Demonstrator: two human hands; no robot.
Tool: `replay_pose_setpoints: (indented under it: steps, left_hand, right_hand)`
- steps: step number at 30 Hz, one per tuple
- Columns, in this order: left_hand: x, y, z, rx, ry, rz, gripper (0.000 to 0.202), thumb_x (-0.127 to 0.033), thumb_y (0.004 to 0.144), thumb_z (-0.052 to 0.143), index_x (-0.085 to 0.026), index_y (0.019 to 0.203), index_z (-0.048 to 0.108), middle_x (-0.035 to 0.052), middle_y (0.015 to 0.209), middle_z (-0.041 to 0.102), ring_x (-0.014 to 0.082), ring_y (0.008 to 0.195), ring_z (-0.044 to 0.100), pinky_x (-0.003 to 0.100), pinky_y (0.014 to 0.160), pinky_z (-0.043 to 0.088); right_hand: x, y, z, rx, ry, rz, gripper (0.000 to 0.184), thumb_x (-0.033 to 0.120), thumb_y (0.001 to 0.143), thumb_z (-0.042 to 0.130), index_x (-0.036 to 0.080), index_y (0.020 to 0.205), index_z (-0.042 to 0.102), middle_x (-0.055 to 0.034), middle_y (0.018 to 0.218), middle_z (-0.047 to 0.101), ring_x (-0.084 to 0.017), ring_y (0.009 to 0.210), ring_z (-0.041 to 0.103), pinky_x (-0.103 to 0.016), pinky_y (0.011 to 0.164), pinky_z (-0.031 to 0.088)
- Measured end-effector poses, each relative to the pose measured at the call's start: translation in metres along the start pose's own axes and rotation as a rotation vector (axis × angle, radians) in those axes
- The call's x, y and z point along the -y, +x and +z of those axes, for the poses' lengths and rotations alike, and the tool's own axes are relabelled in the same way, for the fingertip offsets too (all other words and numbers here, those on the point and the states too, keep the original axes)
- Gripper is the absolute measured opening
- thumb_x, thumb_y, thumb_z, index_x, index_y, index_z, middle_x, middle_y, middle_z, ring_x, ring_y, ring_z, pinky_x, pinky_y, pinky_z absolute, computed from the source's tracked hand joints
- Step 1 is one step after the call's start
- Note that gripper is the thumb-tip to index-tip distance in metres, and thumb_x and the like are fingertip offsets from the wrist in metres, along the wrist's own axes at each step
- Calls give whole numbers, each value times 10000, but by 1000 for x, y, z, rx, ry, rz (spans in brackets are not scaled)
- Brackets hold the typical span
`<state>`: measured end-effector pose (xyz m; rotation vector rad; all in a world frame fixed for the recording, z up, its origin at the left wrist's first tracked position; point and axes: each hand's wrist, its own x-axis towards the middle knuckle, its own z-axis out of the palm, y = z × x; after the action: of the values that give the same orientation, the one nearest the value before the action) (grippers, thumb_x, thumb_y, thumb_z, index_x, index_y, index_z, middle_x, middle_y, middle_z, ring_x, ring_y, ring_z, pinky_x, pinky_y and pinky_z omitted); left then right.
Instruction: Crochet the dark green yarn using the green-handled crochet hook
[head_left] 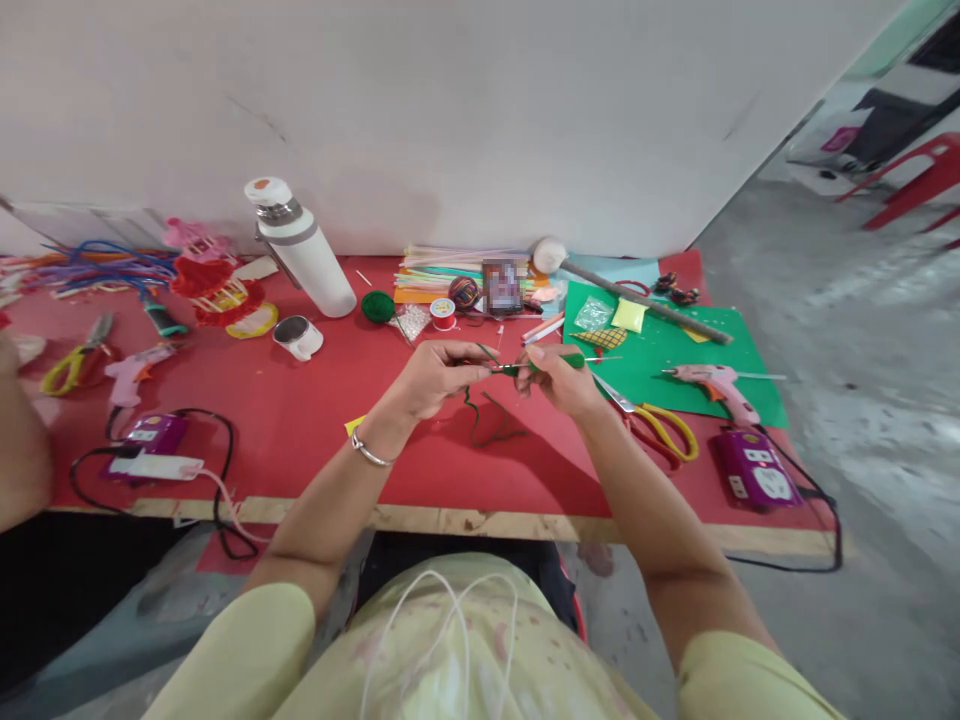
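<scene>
Red table [315, 420], left hand [431, 378] and right hand [559, 380] fingers each pinched on green wire [517, 369]

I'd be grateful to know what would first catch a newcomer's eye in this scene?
Probably the two hands meeting at the centre: the left hand pinches dark green yarn, the right hand grips a green-handled crochet hook. Next, the white flask leaning behind them, and the pink glue gun on the green sheet to the right.

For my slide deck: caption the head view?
Both hands, left hand and right hand, work green yarn with a hook over a red table.
</scene>
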<state>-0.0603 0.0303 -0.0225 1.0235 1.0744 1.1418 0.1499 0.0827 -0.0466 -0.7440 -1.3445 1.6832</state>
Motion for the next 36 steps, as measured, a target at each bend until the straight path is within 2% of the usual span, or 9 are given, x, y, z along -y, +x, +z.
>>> replay_pose_setpoints:
  steps: [9,15,22,29,32,36]
  left_hand:
    - [-5,-2,4,35,-95,-83,291,-204,588,916,-150,868,854,-41,520,521,6,392,279,218,415,109]
    - [-7,-4,8,19,-65,-87,298,-212,591,921,-141,871,846,-23,548,565,7,403,297,212,421,125]
    - [-7,-6,9,6,9,-41,269,-235,614,908,-139,854,836,-17,558,578,17,415,304,214,417,159]
    - [-2,-7,8,-47,114,55,263,-257,647,891,-149,883,844,-32,535,543,31,429,309,214,425,197]
    - [1,-8,8,-116,199,157,239,-268,670,883,-152,875,845,-5,582,616,61,480,408,220,460,294]
    - [7,-11,14,-210,280,312,176,-261,682,870,-155,819,839,71,811,778,143,684,621,271,639,490]
  right_hand:
    - [6,2,-9,77,-113,-62,405,534,824,789,165,659,756,-39,610,702,-162,517,650,-293,488,545]
    - [18,-3,-12,149,-262,-141,408,512,882,729,184,641,751,-40,615,712,-164,544,653,-303,551,562]
    - [28,-8,-10,170,-379,-203,453,559,913,679,193,651,730,-41,632,714,-170,575,652,-303,572,540]
    - [32,-17,-7,190,-630,-358,478,525,1017,553,222,668,674,-47,651,669,-175,624,596,-326,627,479]
    - [33,-22,-4,174,-789,-451,477,490,1043,512,237,650,608,-31,642,600,-169,633,520,-330,642,433]
    - [30,-29,3,156,-928,-556,456,414,1060,489,230,647,545,-10,635,512,-152,609,442,-328,615,361]
